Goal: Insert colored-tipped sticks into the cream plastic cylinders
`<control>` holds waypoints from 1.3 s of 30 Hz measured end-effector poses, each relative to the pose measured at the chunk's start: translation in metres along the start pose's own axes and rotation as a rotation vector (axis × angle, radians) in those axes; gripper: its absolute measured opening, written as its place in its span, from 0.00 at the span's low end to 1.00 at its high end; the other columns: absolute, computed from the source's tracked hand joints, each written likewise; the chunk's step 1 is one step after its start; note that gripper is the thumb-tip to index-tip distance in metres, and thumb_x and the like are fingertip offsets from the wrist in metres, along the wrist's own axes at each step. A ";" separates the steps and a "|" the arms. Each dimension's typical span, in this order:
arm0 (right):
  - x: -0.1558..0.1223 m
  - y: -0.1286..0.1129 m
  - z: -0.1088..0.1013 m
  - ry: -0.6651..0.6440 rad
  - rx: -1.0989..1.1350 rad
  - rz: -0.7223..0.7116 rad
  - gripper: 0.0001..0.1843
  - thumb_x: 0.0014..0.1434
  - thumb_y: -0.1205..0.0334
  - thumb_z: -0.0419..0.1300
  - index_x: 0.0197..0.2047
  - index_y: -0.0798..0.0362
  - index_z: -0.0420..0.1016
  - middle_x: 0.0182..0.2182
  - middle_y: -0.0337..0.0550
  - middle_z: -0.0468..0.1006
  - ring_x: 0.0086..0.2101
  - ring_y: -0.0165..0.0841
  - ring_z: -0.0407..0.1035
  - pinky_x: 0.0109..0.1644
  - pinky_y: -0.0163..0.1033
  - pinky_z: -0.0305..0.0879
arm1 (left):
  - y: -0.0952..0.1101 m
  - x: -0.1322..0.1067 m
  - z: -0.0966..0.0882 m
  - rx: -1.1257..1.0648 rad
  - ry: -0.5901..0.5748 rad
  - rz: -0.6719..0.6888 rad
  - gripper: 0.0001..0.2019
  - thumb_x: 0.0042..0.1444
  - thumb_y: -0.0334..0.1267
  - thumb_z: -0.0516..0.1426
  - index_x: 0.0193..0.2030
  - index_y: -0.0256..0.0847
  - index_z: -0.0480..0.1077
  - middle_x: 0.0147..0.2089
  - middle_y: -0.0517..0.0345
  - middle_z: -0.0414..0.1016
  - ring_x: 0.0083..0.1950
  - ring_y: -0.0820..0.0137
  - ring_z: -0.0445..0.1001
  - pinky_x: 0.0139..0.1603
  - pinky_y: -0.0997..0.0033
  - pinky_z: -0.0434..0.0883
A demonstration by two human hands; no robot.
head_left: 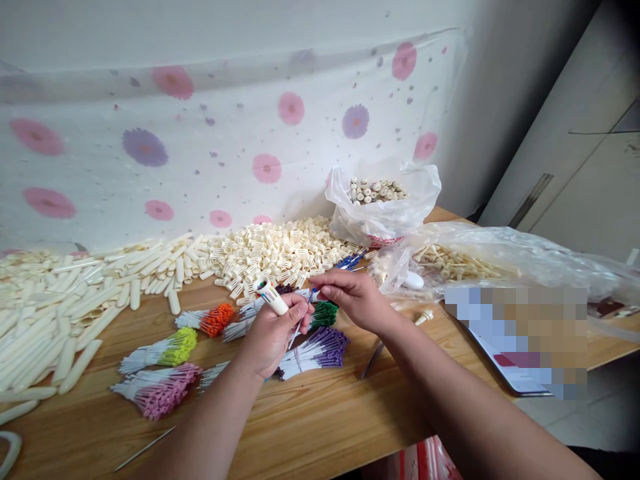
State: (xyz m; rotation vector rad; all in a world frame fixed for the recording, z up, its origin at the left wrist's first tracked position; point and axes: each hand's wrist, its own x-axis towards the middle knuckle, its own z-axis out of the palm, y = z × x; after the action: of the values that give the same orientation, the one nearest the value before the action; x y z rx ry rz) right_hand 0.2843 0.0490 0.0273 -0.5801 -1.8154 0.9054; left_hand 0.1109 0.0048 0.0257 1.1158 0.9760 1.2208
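My left hand (280, 328) is closed around a cream multicolour pen barrel (273, 298), tilted, with coloured sliders showing at its open upper end. A thin pen refill (300, 325) with a blue end slants beside it, against my left fingers. At that blue end the thumb and fingertips of my right hand (356, 299) are pinched together. Bundles of refills lie around my hands: orange (217, 321), yellow (181, 347), pink (165, 391), purple (323, 348) and green (326, 315). My left hand and forearm partly cover another bundle.
Cream slotted pen parts (275, 250) are heaped by the wall, with long cream barrels (95, 300) at left. A plastic bag (365, 220) holds capped parts; another clear bag (525, 257) lies right. A metal rod (145, 448) lies near the front edge. A flat blue-white item (500, 340) is at right.
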 end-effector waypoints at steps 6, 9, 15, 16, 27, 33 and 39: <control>-0.001 -0.009 0.004 -0.141 0.323 0.037 0.08 0.58 0.57 0.62 0.36 0.53 0.75 0.27 0.38 0.77 0.29 0.29 0.73 0.35 0.36 0.69 | -0.004 -0.004 0.001 -0.062 -0.131 -0.056 0.14 0.45 0.46 0.66 0.28 0.37 0.72 0.23 0.60 0.68 0.25 0.74 0.66 0.27 0.72 0.64; -0.001 -0.015 0.000 -0.149 0.358 0.062 0.09 0.59 0.57 0.61 0.32 0.53 0.71 0.23 0.36 0.74 0.26 0.29 0.72 0.32 0.36 0.69 | -0.008 -0.002 -0.002 0.165 -0.051 0.099 0.14 0.52 0.49 0.61 0.29 0.37 0.73 0.25 0.57 0.71 0.29 0.70 0.69 0.33 0.69 0.67; -0.014 -0.053 -0.008 0.504 0.062 -0.276 0.02 0.58 0.65 0.61 0.36 0.48 0.74 0.31 0.40 0.77 0.34 0.32 0.72 0.38 0.41 0.71 | -0.008 0.004 -0.008 0.653 0.376 0.439 0.08 0.53 0.41 0.59 0.28 0.39 0.73 0.28 0.59 0.74 0.33 0.68 0.71 0.36 0.69 0.66; -0.017 -0.061 -0.007 0.544 0.008 -0.343 0.03 0.58 0.65 0.61 0.37 0.48 0.74 0.31 0.41 0.77 0.35 0.33 0.73 0.39 0.42 0.71 | -0.008 0.004 -0.009 0.671 0.372 0.470 0.07 0.53 0.39 0.59 0.28 0.39 0.73 0.29 0.59 0.74 0.33 0.68 0.71 0.37 0.69 0.66; -0.027 -0.106 0.006 0.301 -0.320 -0.572 0.05 0.58 0.72 0.58 0.37 0.57 0.75 0.30 0.45 0.79 0.33 0.31 0.75 0.36 0.36 0.73 | -0.011 0.006 -0.012 0.660 0.371 0.609 0.06 0.54 0.36 0.59 0.27 0.40 0.71 0.29 0.61 0.69 0.32 0.70 0.68 0.36 0.70 0.66; -0.026 -0.109 0.006 0.182 -0.383 -0.583 0.03 0.58 0.72 0.59 0.35 0.58 0.74 0.31 0.47 0.79 0.34 0.30 0.75 0.38 0.35 0.74 | -0.003 0.003 -0.007 0.661 0.351 0.649 0.07 0.54 0.36 0.59 0.25 0.43 0.69 0.27 0.61 0.66 0.31 0.69 0.67 0.35 0.66 0.66; -0.026 -0.099 0.014 0.220 -0.342 -0.638 0.06 0.56 0.75 0.60 0.37 0.60 0.72 0.31 0.50 0.79 0.35 0.31 0.75 0.40 0.35 0.75 | -0.003 0.002 -0.008 0.675 0.313 0.716 0.06 0.54 0.35 0.58 0.26 0.45 0.70 0.27 0.59 0.68 0.32 0.68 0.67 0.35 0.64 0.66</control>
State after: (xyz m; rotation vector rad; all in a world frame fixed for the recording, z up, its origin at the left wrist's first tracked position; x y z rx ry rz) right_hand 0.2827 -0.0344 0.0884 -0.2571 -1.7960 0.0984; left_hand 0.1039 0.0080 0.0215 1.9561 1.3358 1.7286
